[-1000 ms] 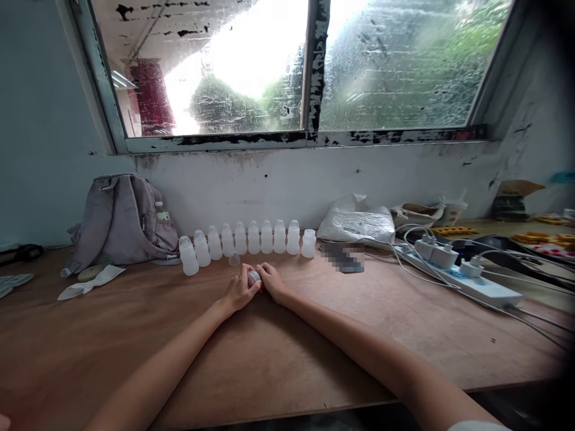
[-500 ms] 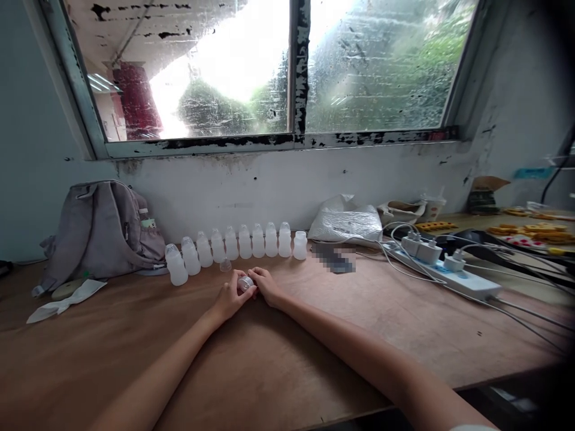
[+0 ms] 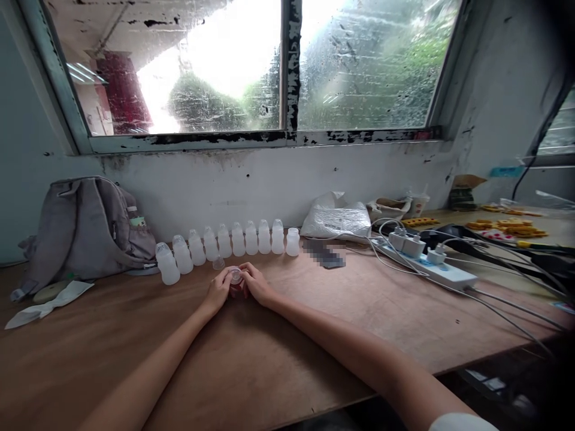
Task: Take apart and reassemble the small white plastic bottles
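Both of my hands meet over the wooden table [image 3: 278, 323]. Between them is a small clear round bottle top [image 3: 235, 275], its open ring turned up towards me. My left hand [image 3: 220, 288] grips its left side, and my right hand [image 3: 255, 284] closes on its right side. Just beyond my left hand lies a clear dome cap [image 3: 218, 263]. Behind runs a curved row of frosted baby bottles [image 3: 224, 241], most with domed tops. The bottle at the right end [image 3: 293, 242] has a wide neck and no dome.
A grey backpack [image 3: 90, 221] leans at the left, near a white strip [image 3: 49, 304] and a round tan disc [image 3: 49, 292]. Right of the bottles are a silvery bag [image 3: 336, 215], a pixelated dark object [image 3: 330, 257] and a power strip [image 3: 449, 276] with trailing cables.
The bottle top has turned in my fingers, so its round opening now faces up more. Both hands stay on it. The whole view has shifted slightly.
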Demonstrator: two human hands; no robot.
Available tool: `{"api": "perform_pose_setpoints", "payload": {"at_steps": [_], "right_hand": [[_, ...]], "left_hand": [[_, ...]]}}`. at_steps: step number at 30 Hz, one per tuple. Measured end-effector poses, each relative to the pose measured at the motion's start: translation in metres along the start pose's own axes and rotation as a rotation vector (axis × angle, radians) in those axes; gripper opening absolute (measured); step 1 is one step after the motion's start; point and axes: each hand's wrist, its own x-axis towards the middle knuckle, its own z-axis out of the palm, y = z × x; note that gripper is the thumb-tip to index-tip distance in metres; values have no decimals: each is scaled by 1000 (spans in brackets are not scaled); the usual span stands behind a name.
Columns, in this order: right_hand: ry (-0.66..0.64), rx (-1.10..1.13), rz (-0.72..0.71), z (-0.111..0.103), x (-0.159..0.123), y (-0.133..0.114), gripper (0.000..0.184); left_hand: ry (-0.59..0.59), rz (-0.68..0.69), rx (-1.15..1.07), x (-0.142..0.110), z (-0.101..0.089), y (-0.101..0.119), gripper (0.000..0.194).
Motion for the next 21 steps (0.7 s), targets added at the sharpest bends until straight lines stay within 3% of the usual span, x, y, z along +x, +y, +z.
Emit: {"api": "perform_pose_setpoints", "payload": {"at_steps": [6,9,15,21], "right_hand": [[-7,19,6,0,1,1,11],[6,-46,-15,2,0,0,11],[87,-139,-10,0,3,6,11],[72,-208,-44,-4,7,9,10]], "left_hand": [[97,110,178,-1,-3,3,30],[72,97,202,-1,-3,1,28],[53,301,304,-8,1,6,32],[51,348,372,-12,2,8,32]]}}
